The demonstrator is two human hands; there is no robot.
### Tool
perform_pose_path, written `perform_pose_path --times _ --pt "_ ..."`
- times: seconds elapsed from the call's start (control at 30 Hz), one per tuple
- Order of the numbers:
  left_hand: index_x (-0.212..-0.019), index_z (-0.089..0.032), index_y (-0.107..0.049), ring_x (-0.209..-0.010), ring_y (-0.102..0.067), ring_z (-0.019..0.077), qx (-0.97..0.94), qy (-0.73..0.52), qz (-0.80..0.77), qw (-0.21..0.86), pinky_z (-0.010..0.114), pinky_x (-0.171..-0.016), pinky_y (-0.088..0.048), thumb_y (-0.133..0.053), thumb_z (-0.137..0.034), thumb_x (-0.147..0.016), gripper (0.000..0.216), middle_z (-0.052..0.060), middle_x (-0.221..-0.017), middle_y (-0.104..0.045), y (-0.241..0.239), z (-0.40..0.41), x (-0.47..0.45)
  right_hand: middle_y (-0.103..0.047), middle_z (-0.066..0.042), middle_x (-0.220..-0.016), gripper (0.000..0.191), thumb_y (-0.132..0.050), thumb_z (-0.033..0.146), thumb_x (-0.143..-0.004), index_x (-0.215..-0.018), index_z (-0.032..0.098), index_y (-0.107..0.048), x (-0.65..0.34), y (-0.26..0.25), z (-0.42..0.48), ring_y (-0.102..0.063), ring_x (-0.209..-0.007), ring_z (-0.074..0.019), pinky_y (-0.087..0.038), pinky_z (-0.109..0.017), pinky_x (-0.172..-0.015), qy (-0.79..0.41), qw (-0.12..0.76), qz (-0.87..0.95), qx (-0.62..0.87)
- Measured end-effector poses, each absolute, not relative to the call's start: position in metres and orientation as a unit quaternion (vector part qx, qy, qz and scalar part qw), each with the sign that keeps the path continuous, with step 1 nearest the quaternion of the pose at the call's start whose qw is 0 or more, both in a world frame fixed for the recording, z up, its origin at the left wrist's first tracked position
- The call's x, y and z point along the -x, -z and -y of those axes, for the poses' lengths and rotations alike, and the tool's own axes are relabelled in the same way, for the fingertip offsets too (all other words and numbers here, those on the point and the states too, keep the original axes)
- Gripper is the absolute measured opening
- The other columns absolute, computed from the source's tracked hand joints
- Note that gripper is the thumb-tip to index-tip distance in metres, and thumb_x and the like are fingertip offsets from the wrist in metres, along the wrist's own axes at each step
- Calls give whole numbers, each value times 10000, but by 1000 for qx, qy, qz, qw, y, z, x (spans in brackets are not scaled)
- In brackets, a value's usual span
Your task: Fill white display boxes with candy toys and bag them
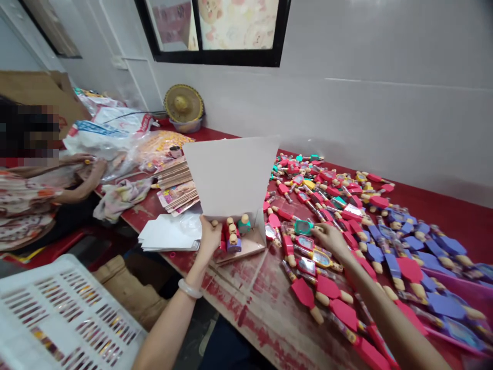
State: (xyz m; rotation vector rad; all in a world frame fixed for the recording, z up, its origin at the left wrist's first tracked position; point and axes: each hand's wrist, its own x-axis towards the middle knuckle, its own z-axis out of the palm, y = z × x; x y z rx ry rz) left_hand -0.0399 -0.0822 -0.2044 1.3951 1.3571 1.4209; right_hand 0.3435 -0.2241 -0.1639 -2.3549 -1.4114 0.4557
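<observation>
My left hand [209, 240] grips the left edge of an open white cardboard box [231, 177] whose lid stands up. Several small toy pieces [233, 234] stand upright inside it. My right hand [330, 238] reaches into a wide spread of red, purple and teal toy pieces [346, 216] on the red table [254, 303]. Its fingers are curled down onto the pieces near a teal one [303, 226]; I cannot make out which piece they hold.
A stack of flat white box blanks [169, 234] lies left of the box, with printed paper bundles [177, 187] behind. Another person [34, 185] sits at the far left by plastic bags [111, 131]. A white slotted crate [57, 318] is at lower left.
</observation>
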Motion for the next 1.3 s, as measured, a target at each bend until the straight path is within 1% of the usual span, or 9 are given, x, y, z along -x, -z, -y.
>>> perform_pose_path --times 0.1,0.17,0.4,0.57,0.73,0.9,1.0,1.13,1.3 --pt "-1002 -238 -382 -975 -580 198 -542 -553 -521 359 417 -1046 -471 -599 -129 -682 402 -1 -953 -518 206 82 40 -754 -84 -996 351 -596 383 -909 -1177 185 -706 -319 133 240 -704 -877 -239 -533 -302 -755 -169 306 602 718" --pt "-1012 -238 -385 -973 -582 195 -545 -554 -518 357 415 -1039 -475 -599 -130 -687 404 -2 -956 -527 205 83 40 -737 -89 -1099 304 -553 343 -955 -1184 211 -704 -283 123 236 -691 -966 -233 -533 -320 -851 -177 304 687 636" --pt "-1028 -231 -396 -984 -582 187 -543 -558 -510 366 383 -1022 -471 -573 -101 -694 399 7 -975 -543 197 89 38 -656 -146 -1246 432 -439 10 -897 -1244 145 -658 -185 142 188 -661 -1052 -217 -491 -278 -855 -109 11 819 564" --pt "-1038 -225 -400 -964 -570 187 -547 -557 -508 365 376 -987 -476 -566 -100 -711 387 12 -990 -539 196 89 37 -674 -135 -1210 388 -480 -29 -848 -1114 157 -692 -174 121 170 -678 -1045 -224 -478 -270 -830 -126 -66 854 500" --pt "-1007 -231 -386 -932 -561 174 -543 -551 -518 365 374 -983 -475 -568 -79 -704 384 -7 -954 -523 195 88 37 -669 -170 -1238 421 -471 -14 -867 -1211 141 -658 -146 122 144 -702 -1033 -260 -499 -305 -836 -134 -69 813 562" --pt "-1015 -235 -393 -952 -571 179 -540 -559 -512 366 369 -979 -483 -591 -96 -704 394 -1 -971 -532 197 86 38 -589 -151 -1389 579 -397 75 -957 -1523 196 -388 -174 157 157 -683 -1061 -216 -513 -298 -865 -107 104 727 670" --pt "-1011 -233 -398 -953 -567 186 -544 -559 -510 362 382 -991 -476 -591 -109 -701 386 4 -976 -528 199 85 38 -615 -184 -1327 472 -360 81 -979 -1416 142 -526 -232 176 163 -659 -1106 -245 -499 -310 -873 -63 49 628 774" --pt "-1014 -232 -399 -967 -568 192 -536 -561 -514 366 391 -1000 -474 -592 -116 -687 396 4 -973 -526 200 84 38 -628 -231 -1279 309 -543 84 -898 -1153 123 -714 -296 195 154 -617 -1172 -316 -464 -365 -928 -67 -44 612 787" --pt "-1026 -231 -404 -992 -573 191 -534 -569 -508 363 397 -1033 -459 -591 -106 -676 416 6 -987 -542 199 84 38 -668 -225 -1204 209 -543 75 -905 -1015 116 -716 -312 200 149 -593 -1186 -315 -440 -367 -944 -61 -50 632 771"
